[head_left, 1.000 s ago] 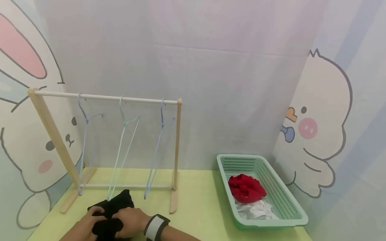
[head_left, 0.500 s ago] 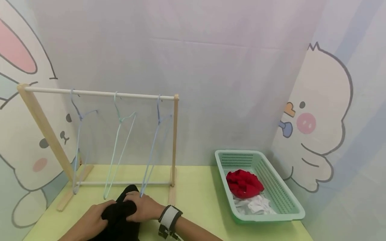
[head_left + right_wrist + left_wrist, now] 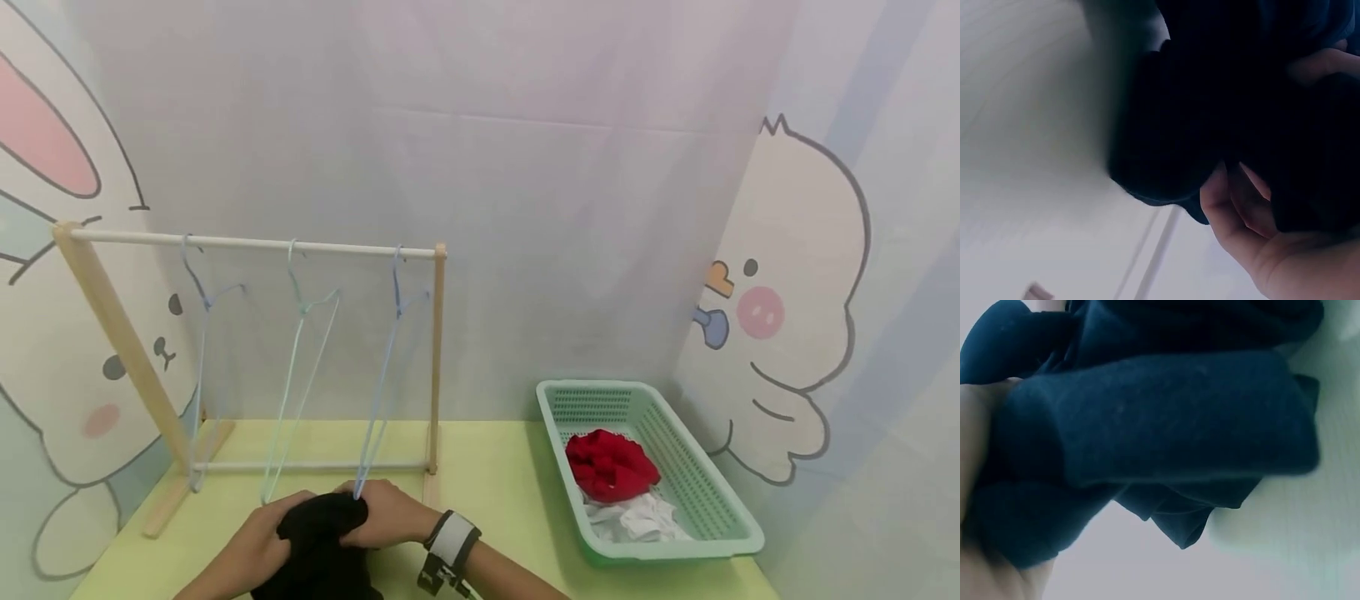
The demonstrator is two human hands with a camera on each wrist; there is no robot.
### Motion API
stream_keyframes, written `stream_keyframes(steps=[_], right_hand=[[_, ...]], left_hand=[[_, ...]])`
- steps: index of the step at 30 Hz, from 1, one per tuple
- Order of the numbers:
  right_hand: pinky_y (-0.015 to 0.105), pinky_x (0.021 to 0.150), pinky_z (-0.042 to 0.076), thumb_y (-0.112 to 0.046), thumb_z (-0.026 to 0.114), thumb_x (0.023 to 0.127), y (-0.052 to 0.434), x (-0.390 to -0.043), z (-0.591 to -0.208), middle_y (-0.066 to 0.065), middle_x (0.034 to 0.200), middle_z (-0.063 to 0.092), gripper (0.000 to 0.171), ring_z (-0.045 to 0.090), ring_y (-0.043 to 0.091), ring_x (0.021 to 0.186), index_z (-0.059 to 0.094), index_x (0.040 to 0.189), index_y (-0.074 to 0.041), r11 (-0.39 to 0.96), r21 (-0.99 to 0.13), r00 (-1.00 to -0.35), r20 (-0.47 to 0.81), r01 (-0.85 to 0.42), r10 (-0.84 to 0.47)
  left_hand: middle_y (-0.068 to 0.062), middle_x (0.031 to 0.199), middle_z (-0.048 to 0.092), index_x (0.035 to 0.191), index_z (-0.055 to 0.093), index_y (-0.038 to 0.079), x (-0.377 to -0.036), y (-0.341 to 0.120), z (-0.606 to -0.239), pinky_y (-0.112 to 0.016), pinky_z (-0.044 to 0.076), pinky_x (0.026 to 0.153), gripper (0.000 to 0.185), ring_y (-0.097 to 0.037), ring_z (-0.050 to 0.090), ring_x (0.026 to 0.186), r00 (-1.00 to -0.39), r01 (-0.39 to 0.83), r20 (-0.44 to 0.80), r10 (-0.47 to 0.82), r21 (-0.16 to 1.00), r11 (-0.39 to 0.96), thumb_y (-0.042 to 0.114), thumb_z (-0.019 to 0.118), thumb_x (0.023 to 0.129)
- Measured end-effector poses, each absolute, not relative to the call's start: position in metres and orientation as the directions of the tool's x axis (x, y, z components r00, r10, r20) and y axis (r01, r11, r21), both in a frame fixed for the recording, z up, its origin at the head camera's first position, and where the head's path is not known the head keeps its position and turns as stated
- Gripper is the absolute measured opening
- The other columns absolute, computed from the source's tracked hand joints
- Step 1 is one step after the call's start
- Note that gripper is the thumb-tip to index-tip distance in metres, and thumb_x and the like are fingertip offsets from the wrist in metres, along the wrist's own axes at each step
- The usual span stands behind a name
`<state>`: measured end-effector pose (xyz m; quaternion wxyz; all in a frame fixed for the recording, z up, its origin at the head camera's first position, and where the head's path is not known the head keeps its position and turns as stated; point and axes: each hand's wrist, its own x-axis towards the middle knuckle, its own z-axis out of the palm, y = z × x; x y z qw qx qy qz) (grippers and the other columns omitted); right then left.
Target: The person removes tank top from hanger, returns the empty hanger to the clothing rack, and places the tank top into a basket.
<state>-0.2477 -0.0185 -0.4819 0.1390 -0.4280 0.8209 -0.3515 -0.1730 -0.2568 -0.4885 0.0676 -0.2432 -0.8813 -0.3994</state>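
Note:
Both hands hold a bunched black garment (image 3: 318,550) low in front of the clothes rack. My left hand (image 3: 258,542) grips its left side, thumb along the top edge. On the other side my right hand (image 3: 393,518) has its fingers curled into the cloth. The left wrist view shows a folded flap of the garment (image 3: 1166,419) sticking out past the left hand. From the right wrist, the fingers of the right hand (image 3: 1241,225) reach into the dark folds. The lower end of the right hanger (image 3: 398,312) overlaps the right hand in the head view.
The wooden rack (image 3: 438,358) stands behind the hands at the left. A left hanger (image 3: 207,305) and a green middle hanger (image 3: 303,308) also hang there. On the right, a green basket (image 3: 697,475) holds a red cloth (image 3: 611,467) and a white cloth (image 3: 645,517).
Both hands have moved right with the black garment. Its upper part, spread out beyond the hands a second ago, is now gathered between them.

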Motion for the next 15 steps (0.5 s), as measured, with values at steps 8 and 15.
stream_keyframes(steps=[8,15], right_hand=[[0.017,0.086,0.051,-0.022,0.085,0.09,0.002,-0.251,-0.474,-0.01,0.114,0.072,0.042,0.062,-0.004,0.099,0.072,0.128,-0.011,0.395,-0.702,-0.622,0.087,-0.592,-0.778],[0.018,0.084,0.053,-0.018,0.084,0.09,0.025,-0.255,-0.457,-0.008,0.118,0.071,0.048,0.062,-0.002,0.095,0.069,0.136,-0.01,0.375,-0.737,-0.651,0.114,-0.562,-0.751]], left_hand=[[-0.002,0.117,0.074,0.128,0.071,0.015,-0.177,-0.236,-0.474,-0.028,0.055,0.08,0.024,-0.005,0.067,0.098,-0.908,0.374,0.223,0.355,0.814,0.445,0.011,0.062,0.106],[-0.009,0.137,0.07,0.14,0.068,0.012,-0.19,-0.218,-0.465,-0.026,0.055,0.094,0.034,-0.007,0.064,0.12,-0.9,0.377,0.245,0.359,0.852,0.364,0.011,0.064,0.107]])
